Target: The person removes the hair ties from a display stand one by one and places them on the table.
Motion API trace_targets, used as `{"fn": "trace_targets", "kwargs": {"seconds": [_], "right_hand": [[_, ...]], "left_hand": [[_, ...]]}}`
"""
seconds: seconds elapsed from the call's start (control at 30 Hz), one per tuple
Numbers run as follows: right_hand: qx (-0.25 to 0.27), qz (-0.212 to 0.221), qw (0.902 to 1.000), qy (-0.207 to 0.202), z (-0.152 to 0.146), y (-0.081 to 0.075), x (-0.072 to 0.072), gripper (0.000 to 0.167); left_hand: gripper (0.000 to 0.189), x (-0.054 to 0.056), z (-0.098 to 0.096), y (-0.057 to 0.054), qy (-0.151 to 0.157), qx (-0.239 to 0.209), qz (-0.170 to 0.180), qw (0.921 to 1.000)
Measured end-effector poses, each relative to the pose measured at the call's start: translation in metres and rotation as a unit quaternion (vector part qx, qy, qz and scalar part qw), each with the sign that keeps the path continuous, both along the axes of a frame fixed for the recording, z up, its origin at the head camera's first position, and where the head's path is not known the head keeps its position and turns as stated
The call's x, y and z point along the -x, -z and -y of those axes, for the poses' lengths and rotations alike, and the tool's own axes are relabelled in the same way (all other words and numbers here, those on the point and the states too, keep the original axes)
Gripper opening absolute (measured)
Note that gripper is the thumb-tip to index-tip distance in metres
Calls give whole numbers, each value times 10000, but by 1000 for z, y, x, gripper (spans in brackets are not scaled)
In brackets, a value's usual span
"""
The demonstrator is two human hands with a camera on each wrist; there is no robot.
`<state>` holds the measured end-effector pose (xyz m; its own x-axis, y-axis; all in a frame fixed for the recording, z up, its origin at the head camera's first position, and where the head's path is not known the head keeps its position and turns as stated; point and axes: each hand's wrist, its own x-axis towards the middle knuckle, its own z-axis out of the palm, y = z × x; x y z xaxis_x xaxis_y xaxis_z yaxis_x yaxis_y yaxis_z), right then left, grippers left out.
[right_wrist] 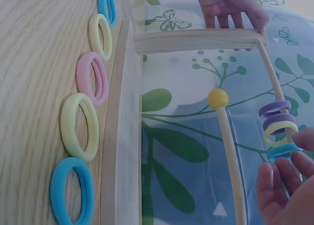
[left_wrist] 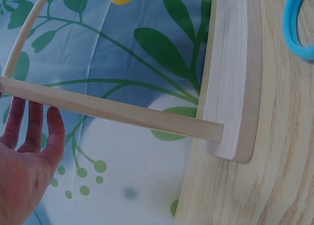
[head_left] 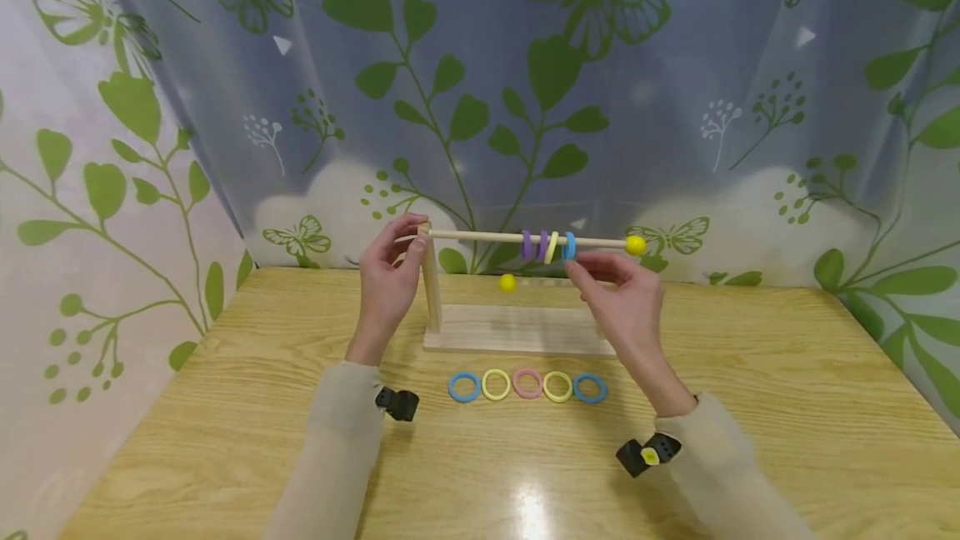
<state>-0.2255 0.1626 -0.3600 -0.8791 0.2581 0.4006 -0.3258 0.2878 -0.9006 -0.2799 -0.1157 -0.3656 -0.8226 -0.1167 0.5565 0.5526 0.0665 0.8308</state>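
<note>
A wooden stand (head_left: 517, 332) has a left post and an upper rod (head_left: 480, 236) tipped with a yellow ball (head_left: 635, 245). My left hand (head_left: 388, 265) holds the top of the left post, thumb in front and fingers behind. Two purple hair ties (head_left: 527, 245), a pale yellow hair tie (head_left: 552, 247) and a blue hair tie (right_wrist: 282, 151) hang around the upper rod. With thumb and fingers, my right hand (head_left: 622, 294) pinches the blue one at its lower edge. Behind that hand, the right end of the stand is mostly hidden.
On the wooden table (head_left: 247, 407), in front of the base, several hair ties lie in a row: blue (head_left: 464, 387), yellow (head_left: 496, 385), pink (head_left: 527, 383), yellow, blue. A lower rod (right_wrist: 230, 161) ends in another yellow ball (head_left: 507, 282). A patterned curtain (head_left: 480, 65) hangs behind.
</note>
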Motion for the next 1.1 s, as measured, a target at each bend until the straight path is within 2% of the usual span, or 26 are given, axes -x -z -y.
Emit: {"fn": "trace_targets", "kwargs": {"seconds": [0.33, 1.1], "right_hand": [[-475, -242, 9982, 256, 4, -1, 4, 20], [-351, -374, 9973, 530, 6, -3, 8, 17]], "left_hand": [[24, 0, 0, -1, -27, 10, 39, 10000], [25, -1, 0, -2, -16, 9, 82, 10000]]}}
